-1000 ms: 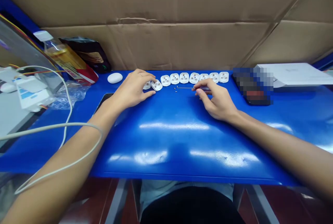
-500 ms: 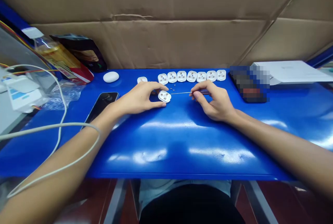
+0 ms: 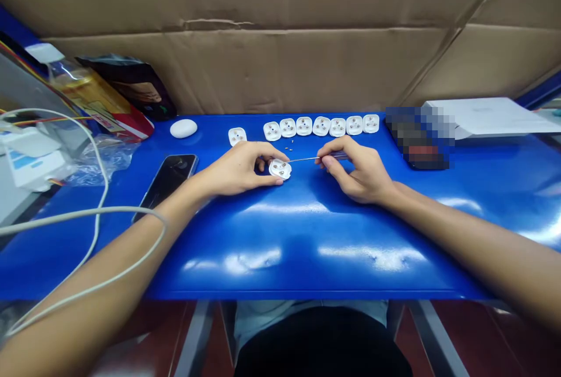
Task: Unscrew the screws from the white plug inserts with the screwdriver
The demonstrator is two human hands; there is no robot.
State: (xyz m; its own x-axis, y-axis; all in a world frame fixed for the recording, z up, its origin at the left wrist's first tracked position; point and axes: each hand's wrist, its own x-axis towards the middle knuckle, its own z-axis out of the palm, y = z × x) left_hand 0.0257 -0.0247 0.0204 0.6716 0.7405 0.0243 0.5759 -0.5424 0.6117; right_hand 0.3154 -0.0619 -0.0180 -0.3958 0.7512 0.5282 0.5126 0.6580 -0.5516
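Observation:
My left hand (image 3: 245, 169) grips a small white plastic housing (image 3: 280, 171) between thumb and fingers, just above or on the blue table. Several small metal pieces sit inside its open face. In my right hand (image 3: 355, 169) is a thin metal tool that looks like tweezers (image 3: 302, 159), pinched between thumb and forefinger. Its tip points left and reaches the upper edge of the housing; whether it touches a piece inside I cannot tell. A few tiny metal parts (image 3: 289, 148) lie loose just behind the tip.
Similar white housings (image 3: 304, 126) stand in a row at the back, one (image 3: 237, 136) apart on the left. A white oval object (image 3: 183, 128), a phone (image 3: 169, 181) and a bottle (image 3: 87, 87) are left. A cable (image 3: 103, 190) crosses my left forearm. A white box (image 3: 486, 117) lies right.
The housing in my left hand has shifted slightly right and tilted, and the tool's tip now overlaps its upper edge. The whole view has moved a little.

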